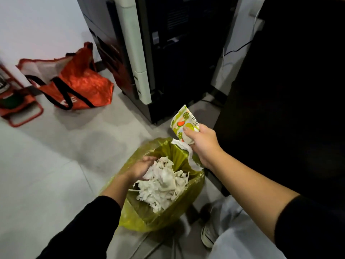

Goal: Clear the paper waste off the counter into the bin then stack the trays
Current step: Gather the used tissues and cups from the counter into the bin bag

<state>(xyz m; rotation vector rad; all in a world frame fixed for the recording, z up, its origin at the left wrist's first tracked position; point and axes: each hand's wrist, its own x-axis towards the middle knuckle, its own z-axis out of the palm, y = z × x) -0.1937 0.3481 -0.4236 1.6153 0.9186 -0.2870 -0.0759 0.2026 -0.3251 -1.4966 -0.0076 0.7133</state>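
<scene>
A bin lined with a yellow-green bag (168, 208) stands on the floor at the centre bottom. A heap of crumpled white paper waste (164, 182) fills its mouth. My left hand (141, 168) is inside the bin's left rim, its curled fingers against the paper heap. My right hand (202, 143) hovers over the bin's far right rim and grips a paper cup printed with fruit (183, 124), plus white tissue (188, 154) hanging below it. No trays or counter are in view.
A tall black and white machine (149, 53) stands behind the bin. A dark cabinet (289, 90) rises on the right. An orange shopping bag (71, 81) and a red frame (20, 113) sit on the grey floor at left. My shoe (209, 232) is beside the bin.
</scene>
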